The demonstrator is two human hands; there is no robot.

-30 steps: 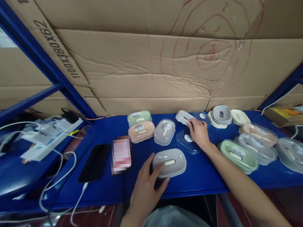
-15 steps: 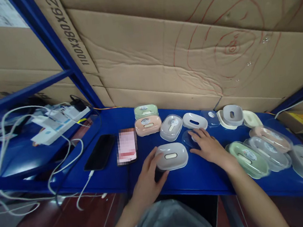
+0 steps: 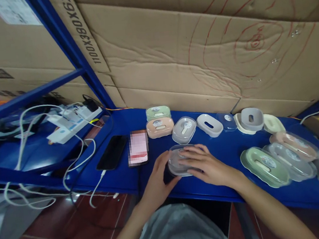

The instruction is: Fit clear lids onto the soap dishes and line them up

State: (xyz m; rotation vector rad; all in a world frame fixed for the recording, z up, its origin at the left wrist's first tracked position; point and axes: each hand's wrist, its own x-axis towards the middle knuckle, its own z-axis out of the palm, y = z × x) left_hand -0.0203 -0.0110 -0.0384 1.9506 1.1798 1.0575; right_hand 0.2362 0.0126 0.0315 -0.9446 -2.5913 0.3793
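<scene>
A grey soap box (image 3: 176, 164) is near the table's front edge, in front of me. My left hand (image 3: 157, 178) is closed round its left side, thumb at the front edge. My right hand (image 3: 205, 165) has its fingers over a clear lid (image 3: 182, 147), which lies over the grey box. Whether the lid sits fully down is hidden by the fingers. Just behind are a lidded grey soap box (image 3: 184, 130), a lidless pale grey one (image 3: 216, 128) and a loose clear lid (image 3: 228, 121).
Lidded peach (image 3: 160, 129) and green (image 3: 158, 112) soap boxes stand at the back left. On the right are several more, including a green one (image 3: 265, 167). Two phones lie left, the black one (image 3: 111, 153) on a white cable. Cardboard (image 3: 169, 50) backs the blue table (image 3: 221, 193).
My right hand has brought the clear lid left from the table onto the grey soap box. My left hand keeps its hold on the box. The view has shifted slightly.
</scene>
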